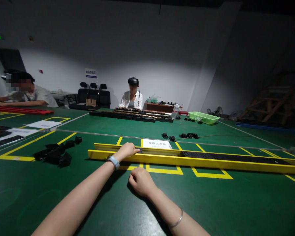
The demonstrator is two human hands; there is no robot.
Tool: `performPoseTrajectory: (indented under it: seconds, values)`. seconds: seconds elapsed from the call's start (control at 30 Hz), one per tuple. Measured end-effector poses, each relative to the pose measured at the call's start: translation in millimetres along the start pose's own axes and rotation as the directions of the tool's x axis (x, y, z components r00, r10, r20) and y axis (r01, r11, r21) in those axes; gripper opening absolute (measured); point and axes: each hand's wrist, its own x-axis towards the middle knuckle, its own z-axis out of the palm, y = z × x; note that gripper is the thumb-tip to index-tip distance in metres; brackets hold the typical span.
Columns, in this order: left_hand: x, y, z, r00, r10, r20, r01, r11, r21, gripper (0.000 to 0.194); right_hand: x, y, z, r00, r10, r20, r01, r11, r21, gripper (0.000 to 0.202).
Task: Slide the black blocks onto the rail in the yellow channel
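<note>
A long yellow rail lies across the green table, with a black strip in its channel on the right. My left hand, with a watch on its wrist, is closed over the rail's left part; a small dark piece shows at its fingertips inside the channel. My right hand rests closed on the table just in front of the rail, and whatever its fingers may hold is hidden. Left of the rail lies a pile of black parts.
Beyond the rail are a paper label, small black parts, a light green basket and long dark rails. One person sits across the table, another at the far left beside red rails.
</note>
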Motion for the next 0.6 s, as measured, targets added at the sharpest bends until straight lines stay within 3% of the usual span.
performPoseTrajectory:
  seconds: [0.13, 0.23, 0.4, 0.5, 0.6]
  values:
    - [-11.4, -9.6, 13.2, 0.997, 0.052, -0.053, -0.054, 0.998, -0.045, 0.054, -0.3, 0.5, 1.2, 1.000, 0.000, -0.007, 0.000, 1.000, -0.007, 0.023]
    - [-15.2, -16.0, 23.3, 0.978, 0.112, -0.174, -0.121, 0.992, -0.039, 0.051, -0.3, 0.2, 1.6, 1.000, 0.001, -0.010, -0.001, 1.000, -0.013, 0.023]
    - [-16.3, -30.8, 38.6, 0.862, 0.392, -0.322, -0.387, 0.919, 0.083, 0.038, 0.0, -0.8, 1.1, 1.000, -0.005, -0.029, 0.005, 1.000, -0.014, 0.022]
    - [-16.5, -35.5, 45.6, 0.794, 0.466, -0.391, -0.438, 0.884, 0.164, 0.035, -0.2, -1.0, 1.9, 0.999, -0.014, -0.051, 0.014, 1.000, -0.008, 0.020]
    - [-17.2, -35.9, 48.9, 0.760, 0.494, -0.422, -0.457, 0.868, 0.192, 0.033, -0.5, -0.8, 3.8, 0.996, -0.018, -0.084, 0.018, 1.000, -0.001, 0.021]
